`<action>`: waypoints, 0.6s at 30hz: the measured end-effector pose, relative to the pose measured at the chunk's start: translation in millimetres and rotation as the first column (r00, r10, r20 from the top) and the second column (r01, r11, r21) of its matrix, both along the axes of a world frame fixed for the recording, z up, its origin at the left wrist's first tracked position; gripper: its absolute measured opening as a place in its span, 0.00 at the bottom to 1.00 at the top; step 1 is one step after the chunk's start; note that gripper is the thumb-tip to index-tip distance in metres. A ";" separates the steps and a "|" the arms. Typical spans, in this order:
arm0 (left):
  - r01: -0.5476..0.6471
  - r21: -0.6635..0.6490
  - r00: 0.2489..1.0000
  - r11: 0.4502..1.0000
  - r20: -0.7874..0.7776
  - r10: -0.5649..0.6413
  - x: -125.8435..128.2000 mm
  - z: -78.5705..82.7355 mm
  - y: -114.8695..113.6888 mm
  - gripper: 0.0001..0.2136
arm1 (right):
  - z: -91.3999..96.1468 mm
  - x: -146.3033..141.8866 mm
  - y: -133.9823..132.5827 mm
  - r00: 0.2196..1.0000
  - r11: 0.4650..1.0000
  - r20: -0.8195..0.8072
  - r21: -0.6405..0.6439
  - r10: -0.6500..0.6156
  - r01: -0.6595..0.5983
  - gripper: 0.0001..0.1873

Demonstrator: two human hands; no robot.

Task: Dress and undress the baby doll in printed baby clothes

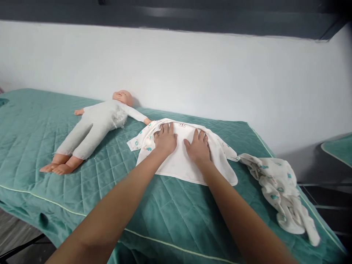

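Observation:
A small white baby shirt [181, 165] with green printed sleeves lies spread out on the bed, its neck edge toward the wall. My left hand [166, 140] rests on its left half, fingers spread and pointing away from me. On the right half lies my right hand [198, 146], also with its fingers apart, touching the cloth near the upper edge. Neither hand grips anything. A baby doll [103, 117] in a pale cloth body lies on its back to the left, one hand close to the shirt's left shoulder.
Crumpled printed baby clothing [280, 187] lies to the right, touching the shirt's right sleeve. A green quilted cover [154, 216] with light piping covers the bed. Behind stands a white wall [192, 73], with a dark beam [176, 18] overhead.

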State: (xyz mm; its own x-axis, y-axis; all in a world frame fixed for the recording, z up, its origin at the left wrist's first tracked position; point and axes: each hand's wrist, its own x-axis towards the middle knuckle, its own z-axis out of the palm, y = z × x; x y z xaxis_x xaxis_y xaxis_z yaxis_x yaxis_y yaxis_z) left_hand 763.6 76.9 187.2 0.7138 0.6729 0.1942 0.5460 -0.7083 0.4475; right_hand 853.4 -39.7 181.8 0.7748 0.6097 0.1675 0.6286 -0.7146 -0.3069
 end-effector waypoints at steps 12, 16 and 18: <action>-0.058 0.059 0.994 0.997 -0.089 0.063 35.6 -15.7 5.9 0.30 | -15.3 31.9 15.1 0.999 0.998 0.020 0.049 -0.040 0.039 0.41; -0.096 0.080 0.987 0.992 -0.119 0.105 36.0 -11.7 7.5 0.30 | -15.7 30.6 13.4 0.999 0.993 0.038 0.112 -0.028 0.023 0.41; -0.099 0.063 0.984 0.993 -0.145 0.108 36.2 -10.3 12.9 0.30 | -15.6 30.4 13.1 0.999 0.991 0.026 0.132 -0.028 0.024 0.41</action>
State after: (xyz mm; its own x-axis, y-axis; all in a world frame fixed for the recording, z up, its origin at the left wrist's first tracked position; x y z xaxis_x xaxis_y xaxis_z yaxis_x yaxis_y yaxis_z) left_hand 799.9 89.8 176.9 0.6644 0.7358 0.1306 0.6749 -0.6659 0.3181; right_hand 883.8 -26.7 166.2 0.7840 0.5606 0.2666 0.6200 -0.6852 -0.3824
